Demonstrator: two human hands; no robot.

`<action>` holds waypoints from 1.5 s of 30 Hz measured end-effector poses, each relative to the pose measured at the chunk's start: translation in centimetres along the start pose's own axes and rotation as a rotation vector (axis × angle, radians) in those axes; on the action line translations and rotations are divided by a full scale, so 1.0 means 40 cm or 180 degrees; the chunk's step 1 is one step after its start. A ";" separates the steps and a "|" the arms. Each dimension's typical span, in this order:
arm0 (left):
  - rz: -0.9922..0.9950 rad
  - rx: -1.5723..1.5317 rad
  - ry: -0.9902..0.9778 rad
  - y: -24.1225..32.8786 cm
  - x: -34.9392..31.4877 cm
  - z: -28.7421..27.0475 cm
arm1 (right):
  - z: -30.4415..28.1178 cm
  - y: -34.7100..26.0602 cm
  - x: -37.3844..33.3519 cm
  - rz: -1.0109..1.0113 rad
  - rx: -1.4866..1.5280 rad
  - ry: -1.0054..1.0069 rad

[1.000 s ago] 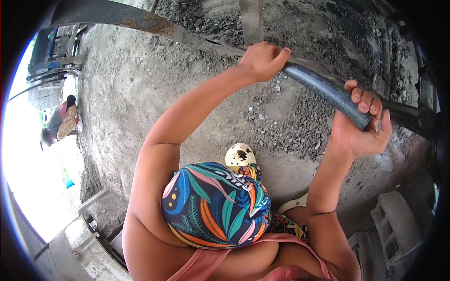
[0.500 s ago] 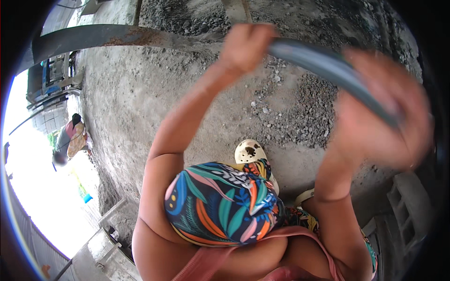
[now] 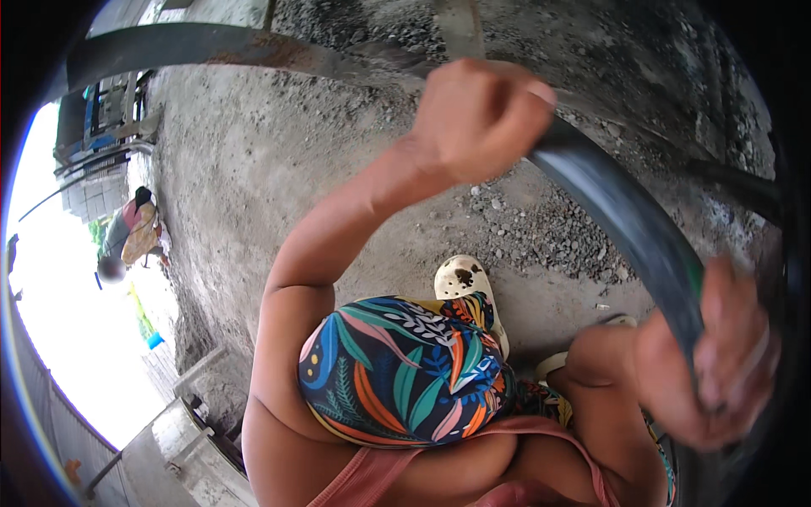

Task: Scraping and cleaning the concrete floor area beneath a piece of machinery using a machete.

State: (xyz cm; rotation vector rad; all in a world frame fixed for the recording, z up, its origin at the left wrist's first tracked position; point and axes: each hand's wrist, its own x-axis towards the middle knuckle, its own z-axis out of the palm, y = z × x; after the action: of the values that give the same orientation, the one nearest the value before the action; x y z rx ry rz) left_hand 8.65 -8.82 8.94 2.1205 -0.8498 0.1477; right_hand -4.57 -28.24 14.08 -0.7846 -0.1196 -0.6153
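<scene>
Holds a dark-grey tube (image 3: 625,215) with both hands, raised in front of the body and toward the right, over rough ground (image 3: 262,169). Looks to be partway through handling: already has the tube lifted and gripped in two places, and has not yet set it down or let go at either. Cannot put a measure on what remains.

Closes the left hand (image 3: 483,120) in a full fist round the upper part of the tube. Bends the fingers of the right hand (image 3: 697,363) round the lower part, as far as the blur allows a reading; cannot tell how tightly, nor exactly where along the tube to place the end. Runs from hand to hand in a downward arc, perhaps rounded further by the wide lens.

Offers little in the way of containers: at lower left, only a grey box-like thing (image 3: 182,444), with contents, if any, not readable. Cannot tell hollow from solid in the tube, for want of an open end in sight.

Shows a rust-marked bar (image 3: 203,44) crossing behind the left hand; cannot tell contact from mere overlap. Has gravel (image 3: 549,232) strewn below the tube, and a cream clog (image 3: 463,276) near the gravel. Includes another person (image 3: 118,239) at far left, well apart from the tube.
</scene>
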 end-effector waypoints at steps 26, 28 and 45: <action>0.1317 -0.0217 -0.0213 -0.091 -0.106 0.053 | 0.081 0.002 -0.079 -0.0058 -0.1293 -0.1482; 0.0864 -0.0808 -0.0842 -0.027 -0.076 0.051 | 0.022 -0.095 -0.067 0.0256 -0.0745 -0.3013; 0.0365 -0.1280 -0.0808 -0.189 -0.159 0.039 | 0.085 0.104 -0.169 -0.0225 -0.1300 -0.2260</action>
State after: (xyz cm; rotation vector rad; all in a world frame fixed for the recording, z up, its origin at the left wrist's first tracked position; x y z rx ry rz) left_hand 8.20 -3.39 0.55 1.7339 -1.0523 -0.2224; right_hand -7.37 -20.45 11.71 -1.3781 -0.6896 -0.4056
